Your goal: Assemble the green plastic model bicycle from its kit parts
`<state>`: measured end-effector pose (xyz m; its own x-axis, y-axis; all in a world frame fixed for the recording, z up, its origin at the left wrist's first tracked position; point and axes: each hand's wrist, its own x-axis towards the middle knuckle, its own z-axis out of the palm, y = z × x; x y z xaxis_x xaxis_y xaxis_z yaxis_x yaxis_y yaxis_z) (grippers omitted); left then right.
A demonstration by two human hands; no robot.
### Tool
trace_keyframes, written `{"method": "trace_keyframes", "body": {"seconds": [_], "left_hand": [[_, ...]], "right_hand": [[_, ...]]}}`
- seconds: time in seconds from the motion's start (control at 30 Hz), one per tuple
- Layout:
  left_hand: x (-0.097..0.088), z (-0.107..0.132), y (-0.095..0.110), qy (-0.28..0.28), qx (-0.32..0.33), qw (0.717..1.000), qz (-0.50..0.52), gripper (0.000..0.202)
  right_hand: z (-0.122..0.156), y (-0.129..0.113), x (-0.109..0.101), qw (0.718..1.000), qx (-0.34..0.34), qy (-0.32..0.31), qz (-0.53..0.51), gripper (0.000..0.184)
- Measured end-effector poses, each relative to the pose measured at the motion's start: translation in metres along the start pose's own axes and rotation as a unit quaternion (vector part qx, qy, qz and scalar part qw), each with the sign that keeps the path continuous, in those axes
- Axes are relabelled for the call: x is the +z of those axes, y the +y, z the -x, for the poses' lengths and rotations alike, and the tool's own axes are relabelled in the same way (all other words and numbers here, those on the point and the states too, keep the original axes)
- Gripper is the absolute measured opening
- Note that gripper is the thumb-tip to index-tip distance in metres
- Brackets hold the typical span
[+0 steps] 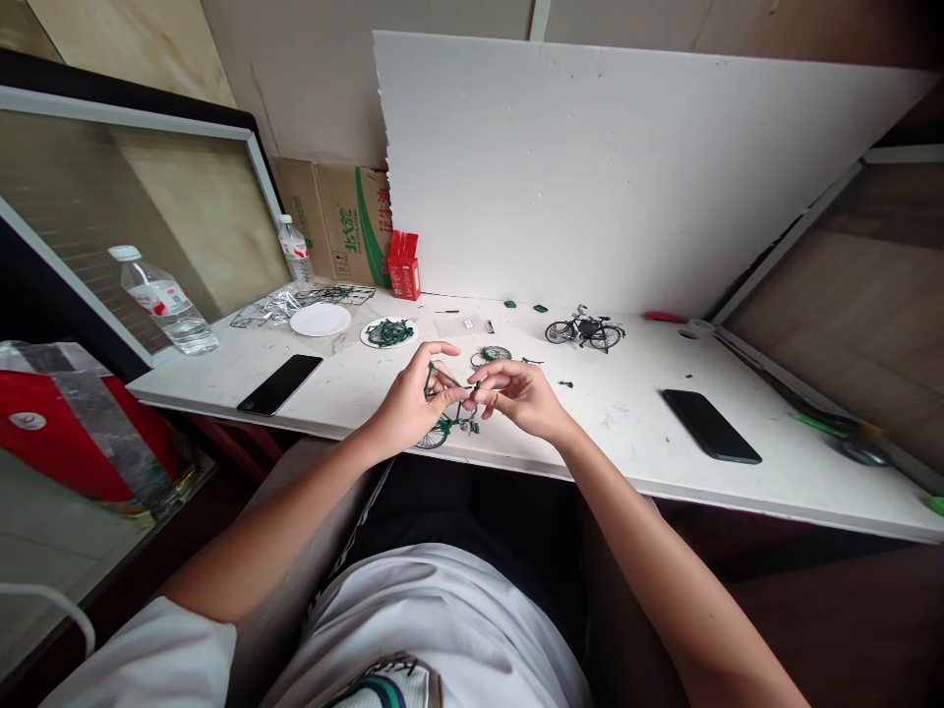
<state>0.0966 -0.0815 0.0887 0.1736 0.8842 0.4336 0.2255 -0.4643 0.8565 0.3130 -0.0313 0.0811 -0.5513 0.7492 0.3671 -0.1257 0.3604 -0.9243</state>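
Near the front edge of the white table, my left hand (422, 395) is closed on a green model bicycle frame (455, 421), which has a spoked wheel (433, 435) at its lower left. My right hand (520, 395) meets it from the other side, thumb and forefinger pinched on a small dark green part (473, 387) against the frame; its exact kind is too small to tell. Just behind my hands lies a loose model wheel (493, 355). A small green piece (565, 384) rests to the right of my right hand.
A black model bicycle (585, 329) stands at the back right. Green parts fill a white plate (369, 339); another white plate (320, 320) is beside it. Phones lie left (280, 384) and right (710, 425). A water bottle (163, 303) and a red box (404, 265) stand farther back.
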Motion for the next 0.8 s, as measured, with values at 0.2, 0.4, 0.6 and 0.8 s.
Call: {"method": "trace_keyframes", "body": {"seconds": [0.2, 0.4, 0.6, 0.8], "left_hand": [[0.0, 0.004, 0.002, -0.02, -0.009, 1.0, 0.022, 0.054], [0.001, 0.007, 0.008, -0.047, -0.027, 0.996, 0.065, 0.053], [0.0, 0.006, 0.009, -0.05, -0.032, 0.996, 0.073, 0.052], [0.001, 0.007, 0.011, -0.05, -0.029, 0.995, 0.087, 0.05]], "right_hand": [[-0.004, 0.001, -0.004, 0.999, -0.04, 0.024, 0.0, 0.025], [-0.003, -0.004, -0.003, 0.999, -0.036, -0.008, -0.023, 0.024], [-0.002, -0.008, -0.002, 0.998, -0.031, -0.014, -0.046, 0.025], [-0.001, -0.015, 0.002, 0.998, -0.031, -0.027, -0.05, 0.024]]}}
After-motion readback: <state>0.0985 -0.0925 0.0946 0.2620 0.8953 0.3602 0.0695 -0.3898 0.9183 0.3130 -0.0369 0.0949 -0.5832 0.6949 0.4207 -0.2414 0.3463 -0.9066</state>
